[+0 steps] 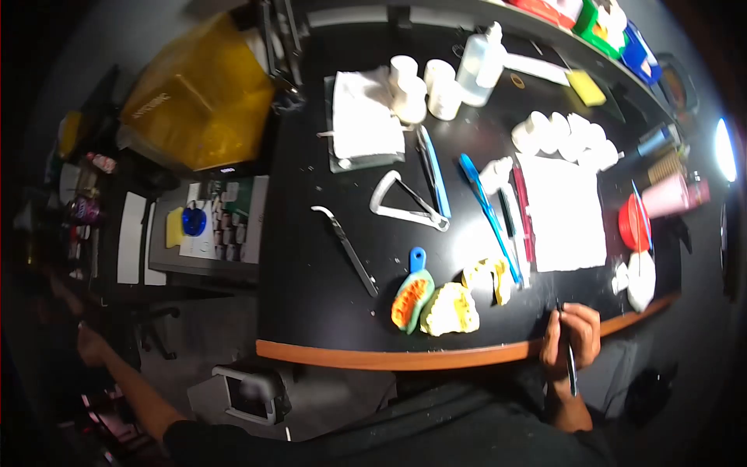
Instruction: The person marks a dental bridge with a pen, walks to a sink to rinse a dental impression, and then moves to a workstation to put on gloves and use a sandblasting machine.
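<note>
My right hand (573,335) rests at the front right edge of the black table, its fingers closed on a thin dark pen-like tool (572,373) that points down past the edge. Above it lies a white paper towel (564,214). My left hand (92,345) is stretched far out to the left, away from the table; it is dim and small, and what its fingers do cannot be made out. Left of my right hand are a yellowish dental cast (451,310), a curved yellowish piece (498,279) and a blue-handled tray with orange material (412,300).
The table's wooden edge (373,358) runs along the front. Tweezers (354,253), a caliper (405,218), a blue pen (486,210), a clear bottle (481,66) and a red bowl (634,222) stand or lie on the table. A yellow box (206,93) is at the upper left.
</note>
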The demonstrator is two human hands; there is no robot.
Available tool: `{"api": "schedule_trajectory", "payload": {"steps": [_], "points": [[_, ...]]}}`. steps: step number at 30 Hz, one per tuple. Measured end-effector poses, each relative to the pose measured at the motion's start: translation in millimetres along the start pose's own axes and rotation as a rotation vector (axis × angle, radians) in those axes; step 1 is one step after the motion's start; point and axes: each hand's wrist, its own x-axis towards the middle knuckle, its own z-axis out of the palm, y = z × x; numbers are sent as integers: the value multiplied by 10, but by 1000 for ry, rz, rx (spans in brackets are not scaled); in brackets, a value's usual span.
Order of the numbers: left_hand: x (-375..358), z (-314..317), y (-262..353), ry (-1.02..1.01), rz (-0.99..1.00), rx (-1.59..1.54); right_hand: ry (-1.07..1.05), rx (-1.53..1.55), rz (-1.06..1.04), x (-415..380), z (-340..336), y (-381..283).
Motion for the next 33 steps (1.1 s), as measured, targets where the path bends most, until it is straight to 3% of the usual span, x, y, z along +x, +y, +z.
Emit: {"api": "schedule_trajectory", "payload": {"steps": [3, 6, 12, 15, 18, 24, 27, 33], "points": [[207, 762, -571, 217, 206, -330, -7, 40, 83, -54, 0, 7], [22, 414, -336, 243, 247, -392, -15, 13, -5, -8, 4, -5], [-26, 325, -320, -2, 49, -88, -6, -5, -19, 36, 8, -27], [86, 403, -423, 71, 185, -121, -8, -11, -7, 22, 18, -21], [144, 440, -422, 3, 150, -92, -16, -18, -26, 38, 28, -33], [260, 672, -538, 186, 427, -8, -19, -12, 0, 4, 53, -30], [186, 536, -312, -8, 229, 192, -18, -13, 14, 8, 44, -42], [329, 812, -437, 97, 357, 51, -36, -38, 16, 12, 49, -55]]}}
